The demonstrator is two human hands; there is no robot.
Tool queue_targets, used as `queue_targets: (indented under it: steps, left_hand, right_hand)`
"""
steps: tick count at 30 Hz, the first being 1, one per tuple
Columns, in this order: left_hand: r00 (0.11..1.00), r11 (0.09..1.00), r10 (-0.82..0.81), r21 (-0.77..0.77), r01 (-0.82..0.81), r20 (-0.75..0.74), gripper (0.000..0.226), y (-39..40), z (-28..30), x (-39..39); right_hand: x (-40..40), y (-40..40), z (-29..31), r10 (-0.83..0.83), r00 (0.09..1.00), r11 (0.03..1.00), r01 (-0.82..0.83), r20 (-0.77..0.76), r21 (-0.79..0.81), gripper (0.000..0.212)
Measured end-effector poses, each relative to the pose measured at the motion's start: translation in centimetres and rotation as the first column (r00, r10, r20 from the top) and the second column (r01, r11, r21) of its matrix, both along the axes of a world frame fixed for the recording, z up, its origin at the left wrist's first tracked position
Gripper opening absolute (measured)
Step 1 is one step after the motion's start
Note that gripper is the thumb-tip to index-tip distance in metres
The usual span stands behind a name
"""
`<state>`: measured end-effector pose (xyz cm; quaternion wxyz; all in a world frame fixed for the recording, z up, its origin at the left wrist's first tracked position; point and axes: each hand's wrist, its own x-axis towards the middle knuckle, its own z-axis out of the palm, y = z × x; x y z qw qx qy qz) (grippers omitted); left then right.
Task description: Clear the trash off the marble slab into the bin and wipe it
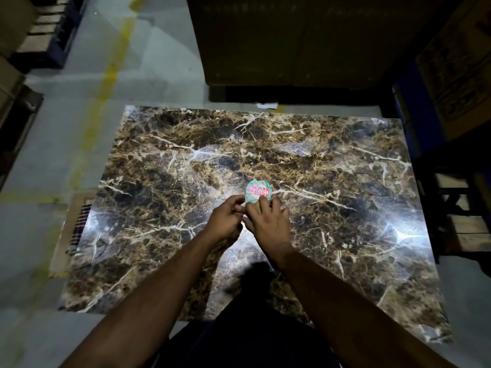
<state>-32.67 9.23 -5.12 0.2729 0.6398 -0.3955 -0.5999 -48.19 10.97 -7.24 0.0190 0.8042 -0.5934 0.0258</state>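
Here both hands (pixel 248 216) pinch round wrapper (pixel 259 191) over marble slab (pixel 332 181).

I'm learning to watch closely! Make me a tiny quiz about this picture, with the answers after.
1. True or false: the round wrapper lies near the middle of the marble slab.
2. How many hands touch the wrapper? A) none B) one C) two
3. Fill in: the yellow line is painted on the ____.

Key
1. True. It sits near the slab's centre, just beyond the fingers.
2. C. The left hand and the right hand both pinch its near edge.
3. Floor.
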Motion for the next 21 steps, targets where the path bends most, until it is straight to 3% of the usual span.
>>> queue_targets:
  steps: [6, 11, 16, 18, 19, 21]
  left_hand:
    - [0.996, 1.0, -0.009, -0.028, 0.011, 0.087, 0.057, 1.0, -0.1, 0.9]
    - [0.995, 1.0, 0.005, -0.028, -0.003, 0.095, 0.053, 1.6, -0.2, 1.2]
    - [0.996, 0.999, 0.047, -0.012, -0.046, 0.07, 0.051, 2.1, 0.7, 0.6]
    - [0.996, 0.997, 0.083, -0.003, -0.083, 0.029, 0.05, 2.2, 1.0, 0.3]
    - [0.995, 0.995, 0.102, 0.005, -0.102, 0.012, 0.049, 2.2, 1.0, 0.2]
    - [0.997, 0.997, 0.081, -0.002, -0.081, 0.008, 0.047, 2.3, 1.0, 0.0]
  right_hand:
    - [0.5, 0.4, 0.1, -0.005, 1.0, 0.999, 0.006, 0.025, -0.053, 0.024]
    - [0.8, -0.2, 0.7, 0.046, 0.988, 0.99, -0.065, 0.147, 0.126, 0.041]
    - [0.3, -2.2, 2.4, -0.101, 0.947, 0.952, 0.003, 0.306, 0.305, 0.017]
    - [-0.7, -2.7, 3.6, -0.318, 0.79, 0.907, 0.093, 0.525, 0.41, 0.011]
    - [-1.4, -2.9, 4.3, -0.451, 0.634, 0.866, 0.142, 0.628, 0.479, 0.014]
    - [-3.5, -3.4, 4.7, -0.649, 0.239, 0.761, 0.186, 0.722, 0.622, 0.026]
